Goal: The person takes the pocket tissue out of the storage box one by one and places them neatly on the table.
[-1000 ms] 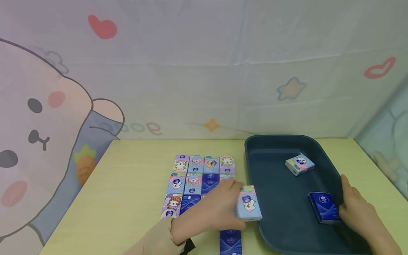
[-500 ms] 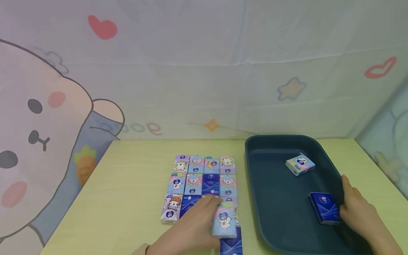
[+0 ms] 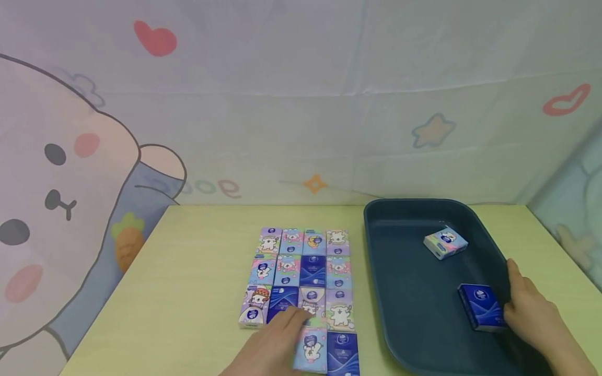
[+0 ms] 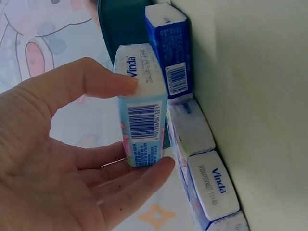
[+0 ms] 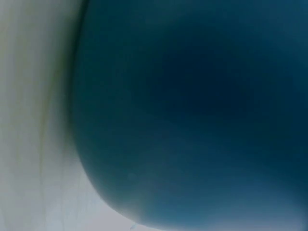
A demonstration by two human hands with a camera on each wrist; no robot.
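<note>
In my left hand (image 3: 269,345) I hold a light blue tissue pack (image 3: 311,351) with a cartoon on it. The left wrist view shows my thumb on one edge of the pack and fingers beneath it. It is at the near row of the block, just left of a dark blue tissue pack (image 3: 343,355). My right hand (image 3: 533,313) grips the right rim of the dark teal tray (image 3: 435,303). Inside the tray lie a pastel tissue pack (image 3: 446,243) and another dark blue tissue pack (image 3: 482,308). The tray fills the right wrist view, blurred.
Several tissue packs, pastel like the purple one (image 3: 339,310) and dark blue, lie flat in tight rows left of the tray. They sit on a pale yellow table (image 3: 188,292). A printed cloth (image 3: 282,104) hangs behind the table.
My left hand has carried the light blue pack leftward and down, from beside the tray's left rim to the near row of packs. My right hand has stayed at the tray rim.
</note>
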